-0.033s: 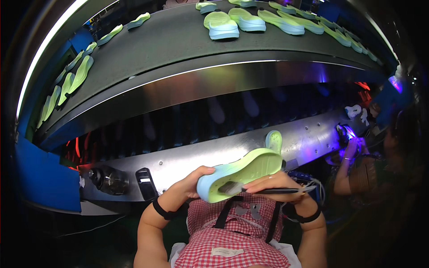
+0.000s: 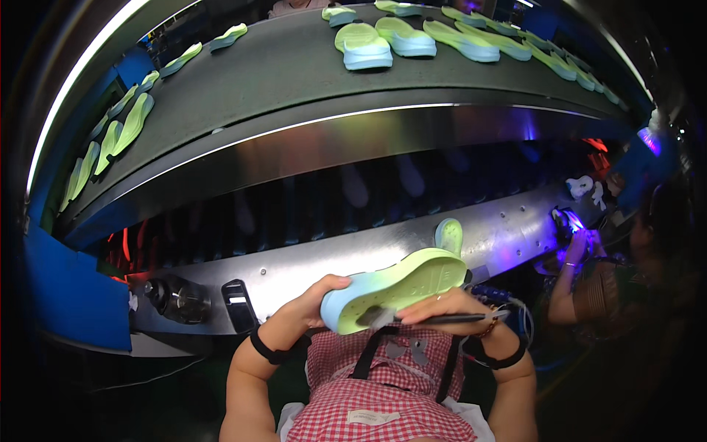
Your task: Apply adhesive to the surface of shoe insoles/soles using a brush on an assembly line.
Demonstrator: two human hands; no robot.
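A green and pale-blue shoe sole [image 2: 412, 267] is held up in front of my chest, its hollow inner side facing me. My left hand [image 2: 312, 300] grips it at the blue end, thumb over the rim. In my right hand [image 2: 446, 303] is a brush, gripped like a pen by its dark handle [image 2: 458, 318]. The pale brush bristles [image 2: 378, 317] lie against the inside of the sole near the blue end. Just beyond, another green sole [image 2: 448, 236] rests on the metal ledge [image 2: 317, 258].
A dark belt [image 2: 243, 85] carries several green-and-blue soles [image 2: 405, 37] above the ledge. A dark jar [image 2: 177, 298] and a black phone [image 2: 238, 306] stand at the left. Another person's hands [image 2: 582, 247] are under violet light at the right.
The brush tip has shifted slightly toward me along the inside of the sole. The sole in my left hand has moved a little to the left.
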